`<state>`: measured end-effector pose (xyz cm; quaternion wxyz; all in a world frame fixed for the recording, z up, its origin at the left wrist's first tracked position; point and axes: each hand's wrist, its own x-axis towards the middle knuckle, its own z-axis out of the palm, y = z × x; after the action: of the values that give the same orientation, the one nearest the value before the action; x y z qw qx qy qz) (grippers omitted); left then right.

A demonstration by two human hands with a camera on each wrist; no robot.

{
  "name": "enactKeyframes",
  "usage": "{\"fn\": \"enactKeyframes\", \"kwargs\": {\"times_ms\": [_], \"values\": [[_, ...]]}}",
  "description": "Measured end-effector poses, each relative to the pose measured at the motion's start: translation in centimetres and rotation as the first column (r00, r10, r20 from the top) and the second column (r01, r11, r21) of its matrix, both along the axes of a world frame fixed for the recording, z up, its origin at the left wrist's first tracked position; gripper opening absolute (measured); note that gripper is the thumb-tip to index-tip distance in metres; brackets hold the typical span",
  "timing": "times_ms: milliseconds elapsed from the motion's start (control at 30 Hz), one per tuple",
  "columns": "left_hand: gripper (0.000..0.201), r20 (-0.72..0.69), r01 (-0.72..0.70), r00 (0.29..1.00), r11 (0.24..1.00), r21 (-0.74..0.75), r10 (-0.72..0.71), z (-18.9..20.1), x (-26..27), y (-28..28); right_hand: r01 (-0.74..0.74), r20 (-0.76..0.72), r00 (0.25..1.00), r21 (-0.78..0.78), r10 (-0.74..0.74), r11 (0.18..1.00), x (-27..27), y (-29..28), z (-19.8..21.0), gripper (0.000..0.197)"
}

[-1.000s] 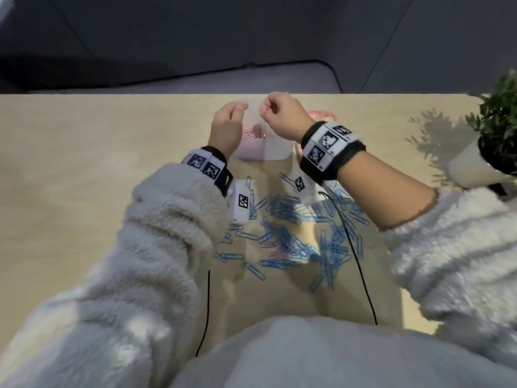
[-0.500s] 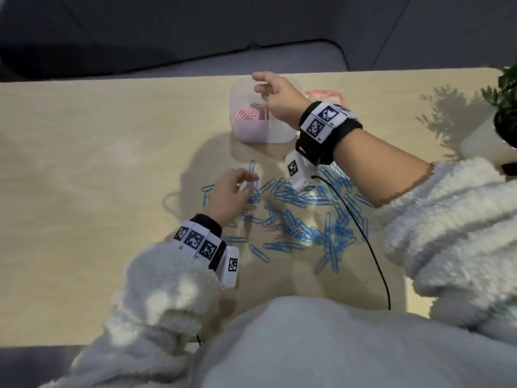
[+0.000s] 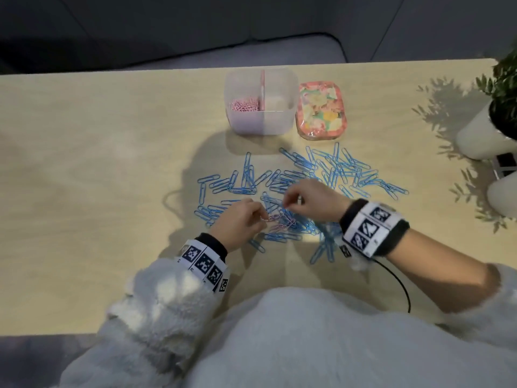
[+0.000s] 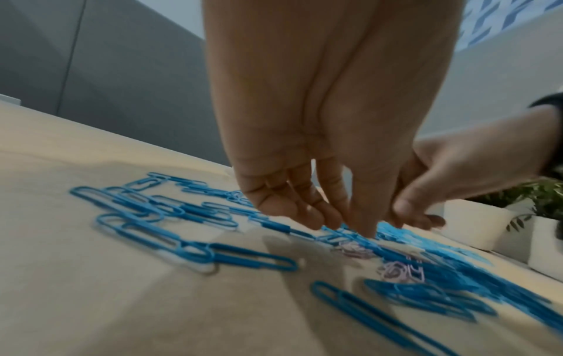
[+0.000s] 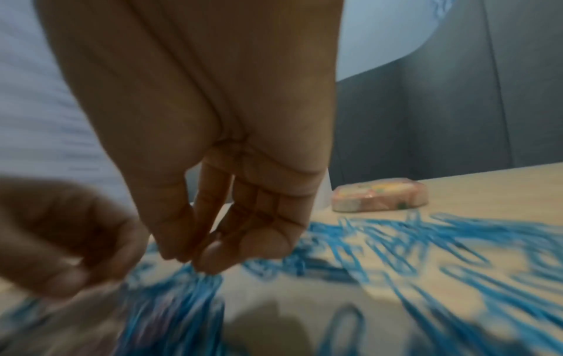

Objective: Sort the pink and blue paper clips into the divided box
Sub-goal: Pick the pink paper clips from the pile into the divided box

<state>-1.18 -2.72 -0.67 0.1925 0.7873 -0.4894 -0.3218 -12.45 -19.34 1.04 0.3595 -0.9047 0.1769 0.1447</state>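
The clear divided box [image 3: 279, 121] stands at the back of the table. Pink clips [image 3: 244, 105] lie in its left compartment; the right one looks bare. Blue paper clips [image 3: 330, 172] are spread in front of it, with a few pink clips [image 3: 279, 223] mixed in near me. My left hand [image 3: 263, 218] reaches down with fairly straight fingers [image 4: 362, 224] touching the pile just above some pink clips [image 4: 356, 250]. My right hand [image 3: 288, 204] hovers close beside it, thumb and fingertips [image 5: 210, 257] pinched together; I see no clip between them. The right wrist view is blurred.
A flowered lid or tin [image 3: 321, 110] lies right of the box. White plant pots [image 3: 481, 135] stand at the table's right edge, one with a green plant [image 3: 506, 91]. A black cable [image 3: 402, 289] runs from my right wrist toward my body.
Both hands came back from the box to the clip pile, the left first, then the right. The box now stands uncovered.
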Motion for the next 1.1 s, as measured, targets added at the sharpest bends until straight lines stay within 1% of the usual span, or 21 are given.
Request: {"fn": "enactKeyframes", "kwargs": {"times_ms": [67, 167, 233, 300, 367, 467, 533, 567, 633, 700, 767, 800, 833, 867, 900, 933, 967, 1000, 1033, 1067, 1100], "values": [[0.015, 0.046, 0.004, 0.999, 1.0, -0.026, -0.002, -0.1, -0.1, -0.3, 0.039, -0.047, 0.998, -0.034, -0.041, 0.999, -1.8, 0.9, -1.1, 0.013], [0.018, 0.132, 0.091, 0.987, 0.996, -0.006, -0.089, -0.3, -0.3, -1.1, 0.087, -0.04, 0.995, -0.088, -0.091, 0.992, -2.7, 1.8, -2.3, 0.022], [0.015, 0.2, 0.151, 0.969, 0.988, -0.002, -0.148, -0.4, -0.6, -1.5, 0.1, -0.013, 0.995, -0.144, -0.103, 0.984, -2.6, 2.1, -2.8, 0.014], [0.011, 0.237, 0.171, 0.958, 0.985, -0.011, -0.164, -0.5, -0.6, -1.4, 0.121, -0.005, 0.992, -0.152, -0.123, 0.981, -2.3, 2.1, -3.0, 0.006], [0.01, 0.266, 0.183, 0.948, 0.983, -0.006, -0.175, -0.7, -0.7, -1.4, 0.153, -0.011, 0.988, -0.143, -0.156, 0.978, -2.5, 1.7, -2.9, 0.009], [0.012, 0.281, 0.188, 0.942, 0.982, 0.014, -0.185, -0.7, -0.8, -1.1, 0.273, 0.104, 0.959, -0.097, -0.264, 0.957, -3.1, 1.0, -2.9, 0.009], [0.011, 0.265, 0.179, 0.948, 0.984, 0.01, -0.175, -0.9, -0.6, -0.7, 0.426, 0.171, 0.885, 0.078, -0.433, 0.901, -3.3, 0.4, -2.7, 0.008], [0.01, 0.268, 0.177, 0.948, 0.984, 0.0, -0.171, -1.0, -0.5, -0.6, 0.486, 0.161, 0.84, 0.2, -0.518, 0.85, -3.4, 0.1, -2.6, 0.009], [0.01, 0.292, 0.192, 0.939, 0.981, -0.004, -0.183, -1.2, -0.4, -0.4, 0.572, 0.058, 0.756, 0.427, -0.653, 0.7, -3.4, -0.3, -2.3, 0.019], [0.015, 0.331, 0.227, 0.917, 0.974, 0.024, -0.222, -1.4, -0.5, -0.5, 0.624, -0.09, 0.659, 0.619, -0.747, 0.477, -3.3, -0.3, -1.7, 0.032], [0.016, 0.38, 0.268, 0.888, 0.963, 0.025, -0.258, -1.4, -0.7, -0.8, 0.612, -0.252, 0.584, 0.762, -0.772, 0.214, -3.0, -0.2, -1.0, 0.034], [0.013, 0.403, 0.283, 0.875, 0.959, 0.021, -0.267, -1.3, -0.8, -0.9, 0.591, -0.317, 0.574, 0.798, -0.755, 0.114, -2.9, 0.0, -0.7, 0.032], [0.01, 0.424, 0.288, 0.865, 0.957, 0.018, -0.268, -1.4, -0.8, -1.0, 0.586, -0.357, 0.584, 0.807, -0.729, 0.073, -2.7, 0.2, -0.5, 0.03], [0.009, 0.436, 0.288, 0.86, 0.958, 0.012, -0.264, -1.5, -0.8, -1.1, 0.596, -0.352, 0.614, 0.794, -0.706, 0.123, -2.5, 0.6, -0.4, 0.028], [0.009, 0.436, 0.289, 0.861, 0.957, 0.006, -0.262, -1.6, -0.7, -1.1, 0.605, -0.289, 0.675, 0.744, -0.679, 0.284, -2.3, 1.1, -0.4, 0.026], [0.01, 0.43, 0.29, 0.864, 0.957, 0.001, -0.263, -1.6, -0.7, -1.1, 0.574, -0.188, 0.761, 0.641, -0.621, 0.509, -2.1, 1.6, -0.6, 0.022], [0.009, 0.425, 0.292, 0.867, 0.956, -0.006, -0.262, -1.7, -0.5, -1.0, 0.482, -0.077, 0.853, 0.492, -0.515, 0.725, -1.9, 2.3, -0.8, 0.017], [0.006, 0.413, 0.285, 0.873, 0.959, 0.001, -0.26, -1.6, -0.5, -1.0, 0.361, 0.006, 0.923, 0.329, -0.384, 0.873, -1.7, 3.0, -1.1, 0.012], [0.003, 0.402, 0.272, 0.88, 0.962, 0.009, -0.253, -1.5, -0.3, -0.9, 0.26, 0.038, 0.962, 0.172, -0.271, 0.95, -1.6, 3.6, -1.5, 0.009], [0.003, 0.39, 0.257, 0.888, 0.966, 0.017, -0.243, -1.5, -0.2, -0.7, 0.191, 0.036, 0.981, 0.025, -0.191, 0.981, -1.4, 4.0, -1.7, 0.01], [0.004, 0.375, 0.236, 0.9, 0.972, 0.013, -0.224, -1.4, 0.1, -0.4, 0.137, 0.025, 0.991, -0.094, -0.135, 0.986, -1.4, 4.4, -2.0, 0.012]]}}
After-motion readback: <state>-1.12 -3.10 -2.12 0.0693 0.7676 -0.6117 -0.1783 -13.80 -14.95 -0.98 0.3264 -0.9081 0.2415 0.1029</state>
